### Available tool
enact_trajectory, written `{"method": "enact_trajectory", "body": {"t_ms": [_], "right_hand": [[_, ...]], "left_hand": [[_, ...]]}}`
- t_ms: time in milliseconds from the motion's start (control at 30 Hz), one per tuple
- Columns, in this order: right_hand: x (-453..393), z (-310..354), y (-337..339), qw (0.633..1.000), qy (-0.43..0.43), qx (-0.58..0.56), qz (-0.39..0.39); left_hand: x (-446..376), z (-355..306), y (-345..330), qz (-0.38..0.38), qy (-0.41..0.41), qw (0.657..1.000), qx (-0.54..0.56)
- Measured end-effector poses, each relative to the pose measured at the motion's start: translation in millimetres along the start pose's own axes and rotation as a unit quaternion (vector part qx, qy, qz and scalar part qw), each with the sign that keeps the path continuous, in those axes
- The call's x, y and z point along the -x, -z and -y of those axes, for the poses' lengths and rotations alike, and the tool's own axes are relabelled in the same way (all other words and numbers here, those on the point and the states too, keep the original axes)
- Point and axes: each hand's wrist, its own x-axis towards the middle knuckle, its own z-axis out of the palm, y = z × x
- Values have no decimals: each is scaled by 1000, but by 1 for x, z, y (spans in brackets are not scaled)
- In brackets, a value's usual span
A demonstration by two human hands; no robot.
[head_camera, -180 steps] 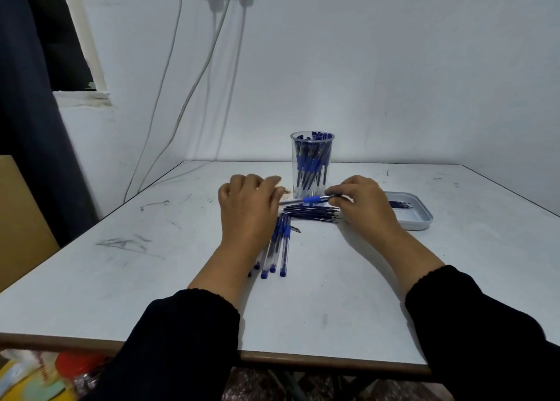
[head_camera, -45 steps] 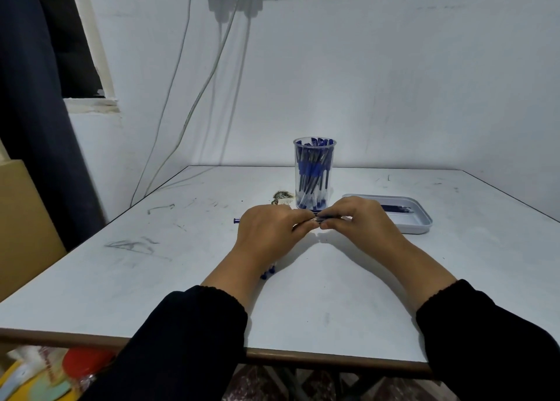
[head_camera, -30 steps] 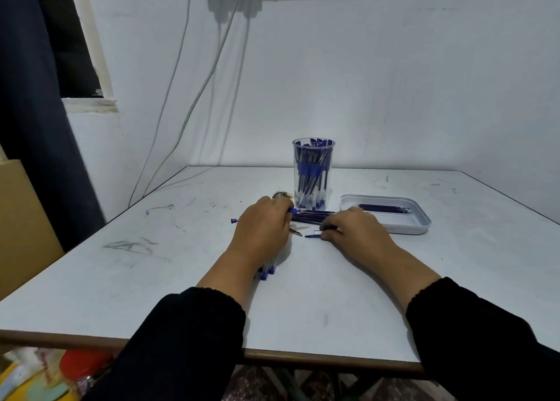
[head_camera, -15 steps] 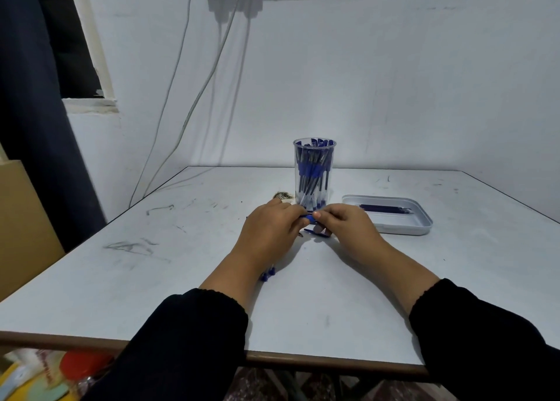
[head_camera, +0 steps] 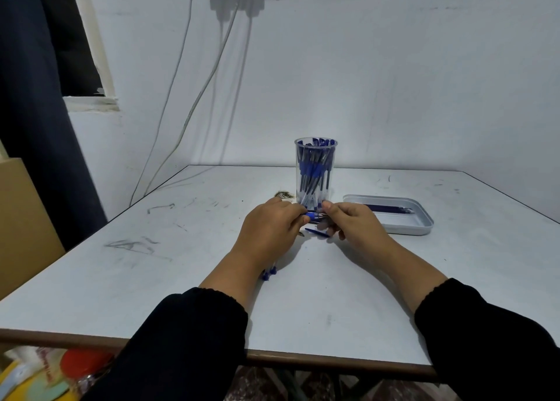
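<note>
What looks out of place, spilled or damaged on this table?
Nothing is spilled or broken. Two small things stand out: a dark frayed scrap lies on the table just left of the pen cup, and grey scribble marks stain the surface near its left edge.

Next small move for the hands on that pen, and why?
Probably the right hand drops to the loose blue cap and fits it: it and the left hand pinch one blue pen before the pen cup, cap lying just beneath.
</note>
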Motion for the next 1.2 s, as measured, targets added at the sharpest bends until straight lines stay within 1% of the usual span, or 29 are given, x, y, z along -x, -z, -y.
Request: {"method": "enact_trajectory", "body": {"t_ms": [100,167,300,567,733,1000,1100,1200], "right_hand": [[-1,-1,0,1000,-15,-7,-2],[-2,-1,1,1000,-5,-19,-1],[-2,-1,4,1000,18,1,9],[-2,-2,3,999,-24,25,23],[-2,-2,5,1000,16,23,10],[-5,-5,8,998,59,28,-7],[-5,-3,9,999,41,-3,8],[-3,-3,8,1000,13,5,20]], "left_hand": [[0,0,0,3,-3,1000,-4],[0,1,0,2,-3,1000,-3],[0,0,-1,6,4,1000,-2],[-1,1,0,5,-4,1000,-10],[1,3,-1,11,1,1000,-14],[0,0,0,40,31,999,1],[0,0,0,29,28,999,4],[1,1,0,24,20,1000,3]]}}
